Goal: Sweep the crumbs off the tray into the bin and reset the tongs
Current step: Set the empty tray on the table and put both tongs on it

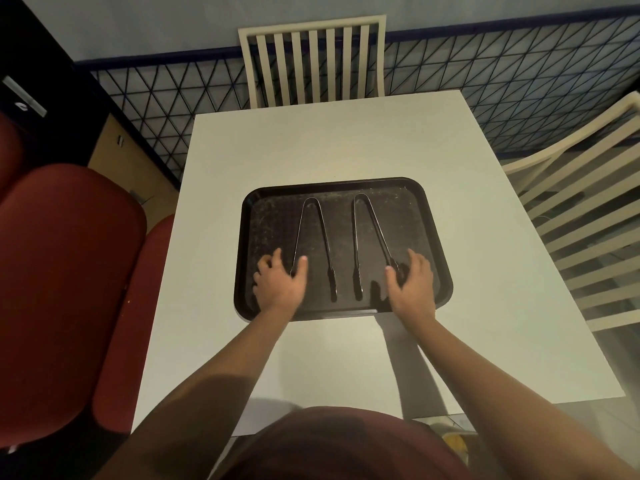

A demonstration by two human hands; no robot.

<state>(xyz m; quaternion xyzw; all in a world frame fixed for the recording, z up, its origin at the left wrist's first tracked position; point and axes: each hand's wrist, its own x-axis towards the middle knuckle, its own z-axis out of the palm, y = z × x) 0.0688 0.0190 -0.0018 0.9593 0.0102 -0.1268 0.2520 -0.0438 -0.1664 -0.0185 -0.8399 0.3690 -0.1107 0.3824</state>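
Note:
A black tray (437, 233) lies on the white table (311, 143), its floor dusted with pale crumbs (273, 220). Two pairs of black tongs rest on it side by side, hinges pointing away from me: the left tongs (322, 233) and the right tongs (370, 230). My left hand (278, 284) lies over the near end of the left tongs' outer arm, fingers spread, thumb touching it. My right hand (414, 282) rests on the near end of the right tongs' outer arm, fingers apart. Neither pair is lifted. No bin is in view.
A cream slatted chair (311, 60) stands at the table's far side and another (581, 209) at the right. Red padded seats (65, 278) sit close on the left. A dark lattice fence (485, 74) runs behind the table.

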